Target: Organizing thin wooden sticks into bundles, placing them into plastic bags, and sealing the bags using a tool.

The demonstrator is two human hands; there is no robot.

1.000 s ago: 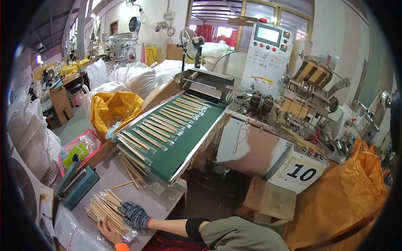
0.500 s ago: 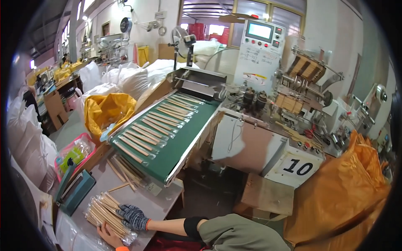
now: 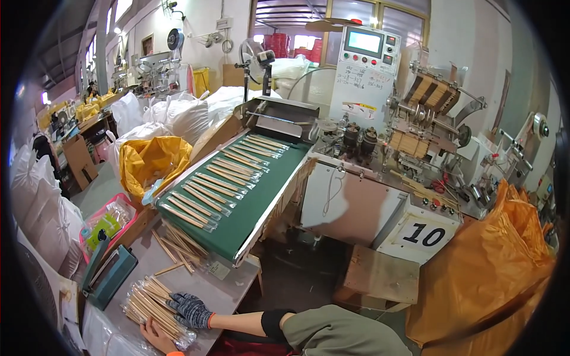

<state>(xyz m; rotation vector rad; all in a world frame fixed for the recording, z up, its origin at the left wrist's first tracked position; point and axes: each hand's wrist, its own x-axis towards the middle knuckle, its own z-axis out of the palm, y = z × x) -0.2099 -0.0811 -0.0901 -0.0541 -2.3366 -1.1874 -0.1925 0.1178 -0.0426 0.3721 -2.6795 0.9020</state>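
Note:
A pile of wooden chopsticks in clear plastic sleeves (image 3: pixel 148 298) lies on the grey tabletop at the lower left. My bare left hand (image 3: pixel 157 338) presses its fingers around the near side of this pile. Opposite it, my right hand (image 3: pixel 191 310), in a dark grey knitted glove, grips the right side, its fingertips over the sleeves. Between them the two hands hold the pile together. More sleeved chopsticks (image 3: pixel 178 246) lie loosely just beyond, under the near end of the green conveyor belt (image 3: pixel 237 222). Sleeved chopsticks (image 3: pixel 217 185) lie across the belt in a row.
Left of the pile stands a teal box with a raised lid (image 3: pixel 113 276). Behind it are a pink basket (image 3: pixel 126 204) and a yellow sack (image 3: pixel 155 169). A packing machine with a screen (image 3: pixel 365 44) stands beyond. At right are a wooden stool (image 3: pixel 380 276) and a large orange sack (image 3: pixel 481 285).
Both hands stay on the pile with almost no movement. The sleeved chopsticks on the belt sit in slightly shifted positions, and the whole view has moved a little.

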